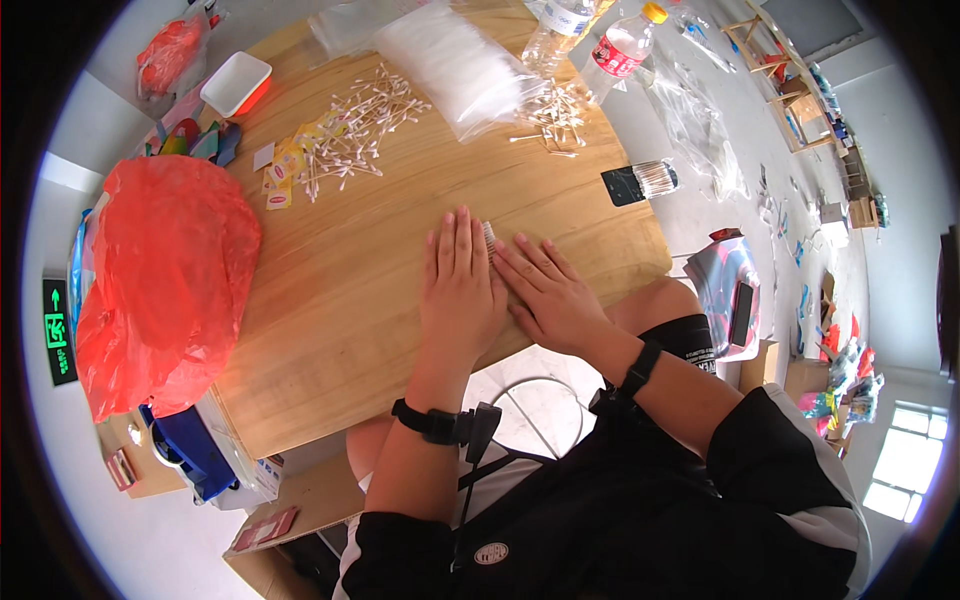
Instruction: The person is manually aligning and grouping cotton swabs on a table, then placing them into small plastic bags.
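Both palms rest face down near the front edge of the wooden table point(330, 330). My left hand point(462, 290) lies flat with its fingers stretched forward. My right hand point(560, 300) slants in from the right, its fingers flat and slightly spread, the tips close to the left hand. Between them shows a small row of thin white sticks point(489, 236), seemingly cotton swabs, partly hidden under the hands. Farther off, loose cotton swabs point(365, 120) lie scattered, and a second pile of swabs point(556, 112) is at the back right. Several swabs lie lined up on a black card point(622, 186) at the right edge.
A large red plastic bag point(170, 280) bulges over the left side. Yellow packets point(284, 172) lie beside the scattered swabs. Toward the back are a clear bag with white contents point(455, 65), a yellow-capped bottle point(620, 50), another clear bottle point(553, 32) and a white-and-orange box point(237, 84).
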`<move>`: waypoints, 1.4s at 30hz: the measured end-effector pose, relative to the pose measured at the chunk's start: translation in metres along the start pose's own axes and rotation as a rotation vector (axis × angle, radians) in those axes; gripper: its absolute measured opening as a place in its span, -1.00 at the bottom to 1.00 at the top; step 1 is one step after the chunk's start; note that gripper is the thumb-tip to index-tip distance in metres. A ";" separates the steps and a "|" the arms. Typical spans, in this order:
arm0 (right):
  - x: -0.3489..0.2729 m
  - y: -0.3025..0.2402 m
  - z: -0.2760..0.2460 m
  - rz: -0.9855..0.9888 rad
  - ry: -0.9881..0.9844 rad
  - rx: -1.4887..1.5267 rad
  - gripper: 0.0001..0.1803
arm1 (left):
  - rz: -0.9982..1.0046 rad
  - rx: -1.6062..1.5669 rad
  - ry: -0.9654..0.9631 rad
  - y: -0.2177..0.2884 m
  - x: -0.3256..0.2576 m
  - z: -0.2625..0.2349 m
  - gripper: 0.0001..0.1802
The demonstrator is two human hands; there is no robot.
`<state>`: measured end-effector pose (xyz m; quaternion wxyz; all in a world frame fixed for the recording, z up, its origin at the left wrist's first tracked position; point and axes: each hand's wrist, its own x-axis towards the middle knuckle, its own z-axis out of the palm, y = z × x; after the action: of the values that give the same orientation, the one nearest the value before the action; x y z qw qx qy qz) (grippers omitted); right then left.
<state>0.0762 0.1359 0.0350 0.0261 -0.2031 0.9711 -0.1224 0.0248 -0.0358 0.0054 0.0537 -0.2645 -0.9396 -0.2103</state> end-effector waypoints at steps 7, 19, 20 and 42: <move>0.002 -0.006 0.001 0.045 0.032 -0.001 -0.25 | -0.015 0.018 0.001 0.008 -0.004 -0.002 -0.28; -0.044 0.103 -0.002 0.473 0.968 1.180 -0.42 | -0.013 0.027 -0.033 0.020 0.001 -0.002 -0.13; -0.047 0.119 -0.005 0.474 0.978 1.189 -0.42 | -0.011 0.038 -0.026 0.023 0.003 0.001 -0.12; -0.004 0.247 -0.015 0.674 1.016 2.216 -0.49 | 0.028 0.064 -0.093 0.163 0.119 0.092 -0.05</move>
<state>-0.0170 0.3598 -0.0119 -0.1634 0.2543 0.2519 -0.9193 0.0089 0.1858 0.0073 0.0214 -0.2855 -0.9435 -0.1669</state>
